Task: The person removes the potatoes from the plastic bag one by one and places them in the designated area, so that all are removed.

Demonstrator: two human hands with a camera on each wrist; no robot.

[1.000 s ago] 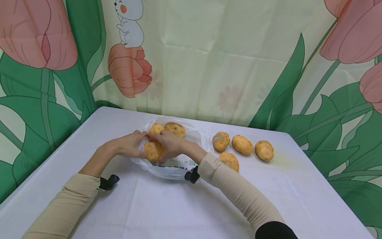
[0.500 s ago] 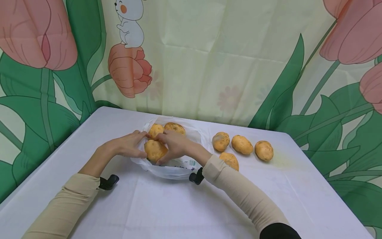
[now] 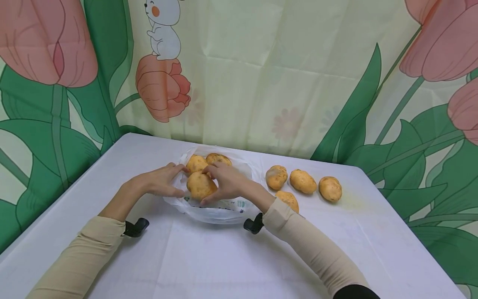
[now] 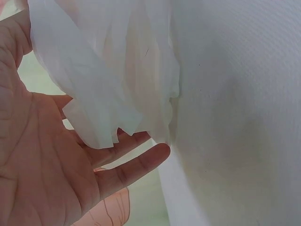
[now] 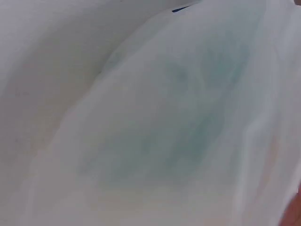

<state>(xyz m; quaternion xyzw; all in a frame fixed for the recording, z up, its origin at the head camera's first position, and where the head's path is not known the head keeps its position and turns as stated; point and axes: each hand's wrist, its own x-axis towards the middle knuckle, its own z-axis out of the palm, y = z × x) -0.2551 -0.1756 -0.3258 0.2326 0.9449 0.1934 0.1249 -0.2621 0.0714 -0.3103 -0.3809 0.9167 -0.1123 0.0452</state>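
In the head view, my right hand (image 3: 228,182) grips a potato (image 3: 201,185), thumb at its lower right and fingers over its upper right side. This potato is over the mouth of a white plastic bag (image 3: 214,216). Two more potatoes, one yellow (image 3: 196,163) and one browner (image 3: 218,158), lie at the back of the bag. My left hand (image 3: 158,181) rests at the bag's left rim, thumb and fingers spread apart. In the left wrist view, thin bag plastic (image 4: 94,80) hangs across relaxed, fairly straight fingers (image 4: 136,169). Bag plastic (image 5: 178,117) fills most of the right wrist view.
Right of the bag lie several loose potatoes: one left (image 3: 276,177), one middle (image 3: 303,181), one right (image 3: 330,189) and one nearer (image 3: 287,201), partly behind the right forearm. A white cloth covers the table (image 3: 209,257). A tulip-print curtain (image 3: 257,83) hangs behind.
My right hand has moved slightly right and up with the potato, which shifts away from the left hand toward the bag's middle. The left hand stays in place at the rim.
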